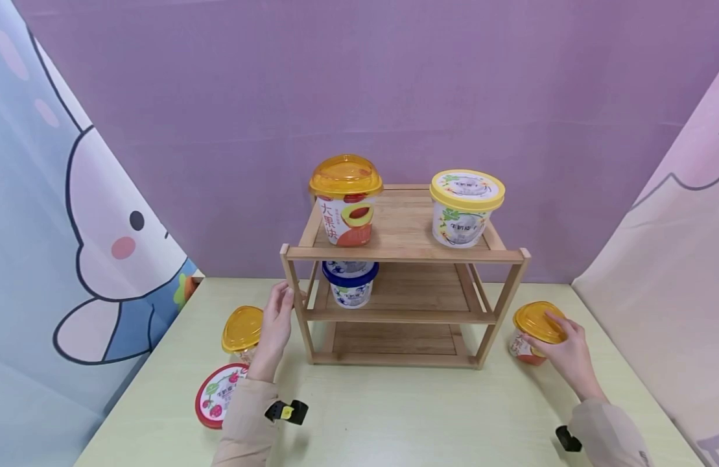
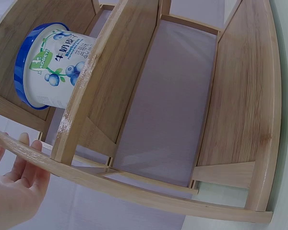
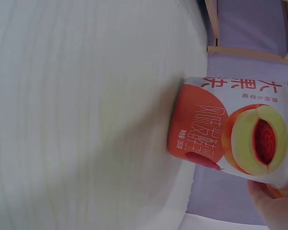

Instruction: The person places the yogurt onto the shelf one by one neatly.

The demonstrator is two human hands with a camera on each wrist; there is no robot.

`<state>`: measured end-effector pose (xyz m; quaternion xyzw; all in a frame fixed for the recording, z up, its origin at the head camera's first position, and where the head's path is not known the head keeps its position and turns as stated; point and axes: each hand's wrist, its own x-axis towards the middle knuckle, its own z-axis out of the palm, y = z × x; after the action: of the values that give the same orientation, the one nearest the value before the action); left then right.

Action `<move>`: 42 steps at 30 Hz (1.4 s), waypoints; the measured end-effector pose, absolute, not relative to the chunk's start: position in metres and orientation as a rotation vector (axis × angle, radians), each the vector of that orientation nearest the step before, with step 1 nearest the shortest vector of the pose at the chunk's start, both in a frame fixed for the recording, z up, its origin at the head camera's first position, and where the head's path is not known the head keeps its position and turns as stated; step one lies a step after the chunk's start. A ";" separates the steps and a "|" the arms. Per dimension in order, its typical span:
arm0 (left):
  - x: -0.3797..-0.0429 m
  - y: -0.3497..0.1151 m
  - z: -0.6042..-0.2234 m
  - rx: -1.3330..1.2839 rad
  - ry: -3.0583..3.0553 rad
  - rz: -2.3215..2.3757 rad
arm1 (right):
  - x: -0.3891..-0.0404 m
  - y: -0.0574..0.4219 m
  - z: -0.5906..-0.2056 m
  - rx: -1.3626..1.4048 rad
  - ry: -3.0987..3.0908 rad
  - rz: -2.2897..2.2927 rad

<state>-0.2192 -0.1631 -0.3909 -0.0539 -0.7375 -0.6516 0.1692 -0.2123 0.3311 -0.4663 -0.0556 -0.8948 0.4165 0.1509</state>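
A three-tier wooden rack (image 1: 414, 256) stands in the middle of the table. My left hand (image 1: 275, 324) holds its left front post, and in the left wrist view the fingers (image 2: 19, 167) reach behind that post. At the right, my right hand (image 1: 569, 353) grips a yogurt cup (image 1: 525, 347) with a domed orange lid, thumb at its side and fingers over the lid. Peach artwork on this cup (image 3: 245, 129) fills the right wrist view, its base close to the tabletop. A blue-lidded yogurt cup (image 1: 351, 292) sits on the middle tier at the left.
On the top tier stand another orange-lidded cup (image 1: 347, 217) and a yellow-lidded cup (image 1: 461, 224). Left of the rack are an orange-lidded cup (image 1: 242, 327) and a red-lidded cup (image 1: 216, 395), partly hidden by my left arm. A purple curtain (image 1: 248, 162) hangs behind the table.
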 end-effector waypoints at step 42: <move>-0.219 -0.163 -0.389 -0.164 -2.090 -1.853 | -0.156 0.298 -0.393 -0.049 -2.476 0.963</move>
<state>-0.2189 -0.1628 -0.3890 -0.0577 -0.7359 -0.6526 0.1709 -0.1562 0.2981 -0.3932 -0.0181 -0.9046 0.3518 0.2398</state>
